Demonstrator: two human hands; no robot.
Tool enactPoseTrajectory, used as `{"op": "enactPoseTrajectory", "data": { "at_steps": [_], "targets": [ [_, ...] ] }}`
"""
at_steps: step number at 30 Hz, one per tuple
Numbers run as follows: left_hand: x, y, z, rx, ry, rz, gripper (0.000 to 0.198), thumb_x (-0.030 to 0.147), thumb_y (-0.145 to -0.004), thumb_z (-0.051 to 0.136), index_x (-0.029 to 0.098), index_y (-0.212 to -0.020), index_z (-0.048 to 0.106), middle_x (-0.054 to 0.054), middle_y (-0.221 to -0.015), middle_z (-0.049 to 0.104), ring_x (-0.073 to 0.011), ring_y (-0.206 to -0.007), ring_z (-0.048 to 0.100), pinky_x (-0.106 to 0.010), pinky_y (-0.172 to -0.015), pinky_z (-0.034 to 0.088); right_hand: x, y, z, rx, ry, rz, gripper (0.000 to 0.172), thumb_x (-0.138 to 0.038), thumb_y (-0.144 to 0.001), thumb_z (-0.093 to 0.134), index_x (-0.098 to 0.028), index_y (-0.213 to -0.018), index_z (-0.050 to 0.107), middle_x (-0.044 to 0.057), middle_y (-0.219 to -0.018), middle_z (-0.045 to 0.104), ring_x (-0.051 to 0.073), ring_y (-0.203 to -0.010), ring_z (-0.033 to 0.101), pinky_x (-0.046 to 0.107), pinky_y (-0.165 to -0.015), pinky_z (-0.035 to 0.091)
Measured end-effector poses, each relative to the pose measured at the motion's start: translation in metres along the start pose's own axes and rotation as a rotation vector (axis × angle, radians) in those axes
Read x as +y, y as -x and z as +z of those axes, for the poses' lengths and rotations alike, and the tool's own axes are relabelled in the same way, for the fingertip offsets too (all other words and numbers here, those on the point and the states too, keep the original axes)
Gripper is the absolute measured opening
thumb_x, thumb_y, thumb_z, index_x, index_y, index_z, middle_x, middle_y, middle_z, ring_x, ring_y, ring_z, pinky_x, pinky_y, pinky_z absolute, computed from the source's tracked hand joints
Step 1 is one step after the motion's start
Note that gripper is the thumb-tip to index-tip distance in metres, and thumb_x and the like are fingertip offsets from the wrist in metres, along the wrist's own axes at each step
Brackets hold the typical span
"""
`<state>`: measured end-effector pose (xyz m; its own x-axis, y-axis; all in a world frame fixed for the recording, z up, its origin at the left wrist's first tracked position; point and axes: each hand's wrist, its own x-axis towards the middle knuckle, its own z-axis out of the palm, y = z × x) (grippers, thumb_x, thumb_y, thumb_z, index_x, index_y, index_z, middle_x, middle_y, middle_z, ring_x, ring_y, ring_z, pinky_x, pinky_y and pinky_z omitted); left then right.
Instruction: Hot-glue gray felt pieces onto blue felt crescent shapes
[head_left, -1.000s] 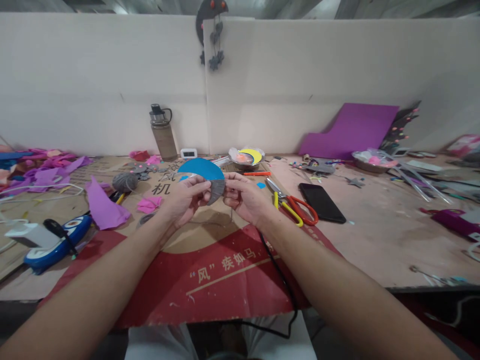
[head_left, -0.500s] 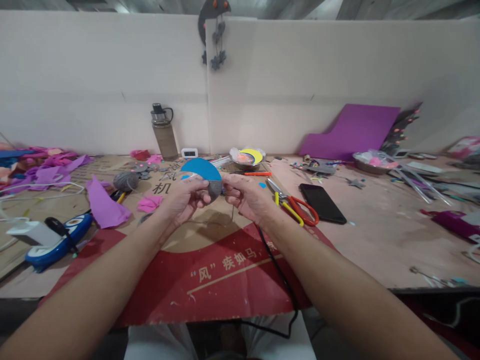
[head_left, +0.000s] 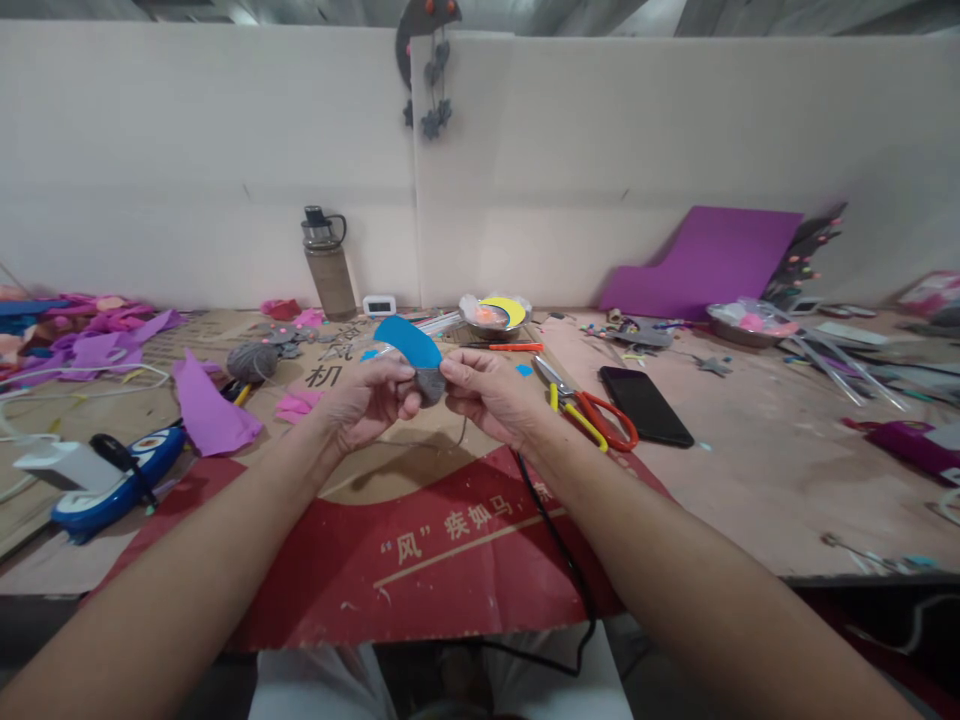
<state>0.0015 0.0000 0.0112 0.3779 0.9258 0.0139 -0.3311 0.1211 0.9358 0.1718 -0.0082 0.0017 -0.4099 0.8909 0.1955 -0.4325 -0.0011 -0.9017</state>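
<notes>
Blue crescent pc, its lower end covered in a grey wrap that looks like yarn, is up in both hands, abt mid-view, over the cardboard sheet. L hand pinches it btwn thumb + fingers on the left side, by the blue/grey border. R hand has thumb + fingertips pinched on the right edge, same border; fingertips of the two hands nr each other, pc btwn. Blue end sticks up, tilted left. Thin strand hangs below R hand.

Cardboard: red nr the front, brown farther back, w/ printed Chinese chars; black cord runs across it + off the front edge. Just right of R hand: scissors, one handle loop yellow, other red, then a black phone. Behind hands: orange stick, lying in front of a bowl w/ a yellow crescent in it. Left side: grey yarn ball, pointed purple scrap, blue power strip. Back: bottle upright nr white panel, sml white clock beside it. Purple sheet leans at back right.
</notes>
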Motion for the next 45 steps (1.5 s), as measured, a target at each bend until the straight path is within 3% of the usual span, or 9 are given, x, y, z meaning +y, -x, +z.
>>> {"op": "enactPoseTrajectory", "data": {
  "at_steps": [4, 12, 19, 31, 37, 41, 45],
  "targets": [
    [-0.001, -0.001, -0.002, -0.023, 0.023, -0.009, 0.009, 0.017, -0.063, 0.066, 0.011, -0.064, 0.059, -0.001, -0.049, 0.055, -0.008, -0.04, 0.051, -0.018, -0.042, 0.042, 0.001, -0.001, -0.001, -0.022, -0.029, 0.019, 0.034, -0.038, -0.063, 0.079, -0.018, -0.063, 0.051, -0.01, -0.053, 0.028, 0.004, -0.048, 0.016, 0.025, -0.048, 0.011],
    [-0.002, -0.002, 0.005, 0.063, 0.006, 0.067, 0.016, 0.009, -0.063, 0.075, 0.012, -0.071, 0.061, -0.002, -0.062, 0.063, -0.0091, -0.055, 0.06, -0.017, -0.051, 0.048, 0.006, -0.008, -0.01, 0.09, -0.058, -0.033, 0.037, -0.037, -0.061, 0.08, -0.018, -0.063, 0.049, -0.01, -0.054, 0.025, 0.004, -0.048, 0.015, 0.024, -0.046, 0.008],
    [-0.004, -0.003, 0.008, 0.1, -0.037, 0.096, 0.02, 0.019, -0.068, 0.073, 0.013, -0.06, 0.055, 0.0, -0.051, 0.056, -0.0056, -0.045, 0.049, -0.015, -0.043, 0.038, 0.007, -0.006, -0.006, 0.084, 0.006, -0.041, 0.032, -0.038, -0.064, 0.079, -0.017, -0.067, 0.055, -0.01, -0.054, 0.027, 0.004, -0.048, 0.017, 0.025, -0.047, 0.009],
    [-0.007, -0.006, 0.006, 0.041, 0.046, 0.143, 0.017, 0.018, -0.066, 0.071, 0.014, -0.062, 0.055, 0.004, -0.05, 0.049, -0.0034, -0.042, 0.042, -0.016, -0.044, 0.035, 0.005, -0.003, 0.002, 0.053, 0.052, -0.075, 0.03, -0.04, -0.066, 0.076, -0.018, -0.066, 0.054, -0.008, -0.055, 0.034, 0.005, -0.049, 0.022, 0.025, -0.048, 0.014],
    [-0.018, -0.012, -0.003, 0.109, -0.081, 0.106, 0.021, 0.025, -0.069, 0.075, 0.012, -0.067, 0.059, 0.001, -0.057, 0.057, -0.0054, -0.05, 0.053, -0.015, -0.045, 0.038, 0.013, -0.007, -0.004, 0.268, 0.179, -0.098, 0.026, -0.037, -0.066, 0.073, -0.018, -0.065, 0.056, -0.007, -0.057, 0.043, 0.004, -0.047, 0.028, 0.024, -0.045, 0.019],
    [-0.024, -0.013, -0.002, 0.18, -0.038, 0.153, 0.02, 0.019, -0.066, 0.077, 0.013, -0.075, 0.061, -0.002, -0.073, 0.065, -0.0109, -0.068, 0.065, -0.023, -0.068, 0.052, 0.015, -0.006, -0.005, 0.414, 0.47, -0.162, 0.019, -0.037, -0.074, 0.064, -0.019, -0.07, 0.061, -0.005, -0.056, 0.049, 0.007, -0.048, 0.036, 0.023, -0.048, 0.028],
    [-0.026, -0.011, 0.004, 0.202, -0.006, 0.169, 0.021, 0.013, -0.062, 0.078, 0.012, -0.075, 0.061, -0.002, -0.075, 0.065, -0.0131, -0.075, 0.066, -0.026, -0.075, 0.052, 0.012, -0.003, -0.003, 0.52, 0.614, -0.218, 0.02, -0.037, -0.077, 0.06, -0.018, -0.078, 0.065, -0.003, -0.06, 0.055, 0.01, -0.053, 0.046, 0.024, -0.052, 0.036]
  ]
}}
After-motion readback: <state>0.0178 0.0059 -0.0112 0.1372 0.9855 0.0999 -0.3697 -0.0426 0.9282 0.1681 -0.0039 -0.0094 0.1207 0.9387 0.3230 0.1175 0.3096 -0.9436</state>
